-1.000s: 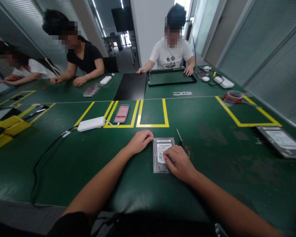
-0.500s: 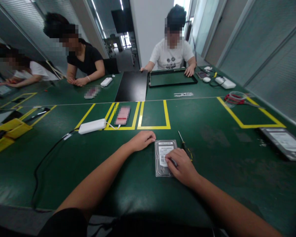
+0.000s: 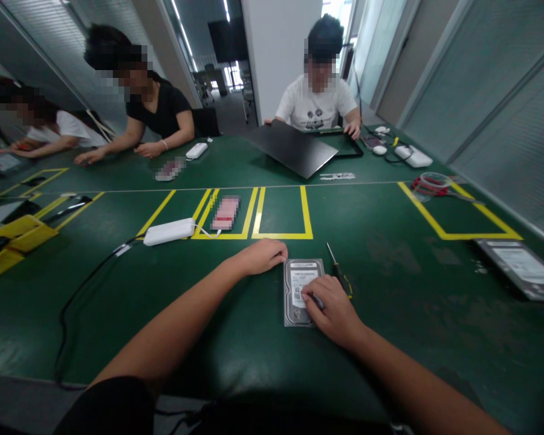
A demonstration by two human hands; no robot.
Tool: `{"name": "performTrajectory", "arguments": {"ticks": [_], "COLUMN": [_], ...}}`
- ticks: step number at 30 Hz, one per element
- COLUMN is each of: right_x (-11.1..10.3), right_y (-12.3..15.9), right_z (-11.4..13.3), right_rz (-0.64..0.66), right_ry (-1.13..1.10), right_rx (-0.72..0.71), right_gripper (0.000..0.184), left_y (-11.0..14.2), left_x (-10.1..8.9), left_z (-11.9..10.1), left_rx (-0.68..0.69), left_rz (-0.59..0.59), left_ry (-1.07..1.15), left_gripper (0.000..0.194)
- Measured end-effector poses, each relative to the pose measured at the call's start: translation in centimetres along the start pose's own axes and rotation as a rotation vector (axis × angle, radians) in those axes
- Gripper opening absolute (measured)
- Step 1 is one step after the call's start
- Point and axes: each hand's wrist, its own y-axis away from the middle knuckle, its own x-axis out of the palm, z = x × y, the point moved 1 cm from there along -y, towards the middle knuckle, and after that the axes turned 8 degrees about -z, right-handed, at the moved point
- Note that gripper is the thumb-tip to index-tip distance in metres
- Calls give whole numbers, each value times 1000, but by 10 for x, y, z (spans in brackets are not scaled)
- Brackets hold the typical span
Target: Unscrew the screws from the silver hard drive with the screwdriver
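A silver hard drive (image 3: pixel 297 283) with a white label lies flat on the green table (image 3: pixel 208 302) in front of me. My left hand (image 3: pixel 262 256) rests curled at the drive's upper left corner, fingertips touching its edge. My right hand (image 3: pixel 332 308) lies over the drive's right side, fingers pinched on a small dark tool whose tip presses on the label. A thin screwdriver (image 3: pixel 336 270) with a dark handle lies just right of the drive.
Yellow tape boxes (image 3: pixel 281 211) mark the table beyond the drive; a white power adapter (image 3: pixel 168 231) with a black cable sits left. Another hard drive (image 3: pixel 521 264) lies far right, yellow bins (image 3: pixel 13 238) far left. Across the table a person lifts a dark panel (image 3: pixel 294 148); two others sit left.
My hands stay on the drive, barely shifted. The person opposite has lifted and swung the dark panel over toward the frame in front of them.
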Motion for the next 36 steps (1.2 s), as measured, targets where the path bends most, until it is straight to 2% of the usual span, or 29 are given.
{"name": "performTrajectory", "arguments": {"ticks": [10,18,20,24,25,27,30,33,36], "right_x": [0,-1,-2,-2,-3,-3,-5,-7,-12], "right_y": [2,2,2,2,1,1,0,-1,-4], "right_z": [1,1,0,0,0,1,3,3,1], "right_rz": [29,26,31,35,37,46,67,65,23], "right_ry": [1,6,4,-1,-1,6,35,113,255], "right_rx": [19,15,11,4,2,1,-4,-9,6], "right_gripper": [12,12,11,11,11,11,11,14,15], "left_y": [-6,0,5,20,24,33,43,48,50], "left_x": [1,6,10,23,28,38,56,68,73], "left_z": [0,0,1,-3,-6,-15,-29,-41,-48], "left_rx": [-86,-223,-267,-341,-366,-454,-602,-633,-635], "left_rz": [-31,-73,-99,-190,-238,-416,-579,-636,-612], "left_ry": [16,154,199,250,250,211,204,195,94], "left_gripper": [10,6,11,23,29,36,37,39,53]}}
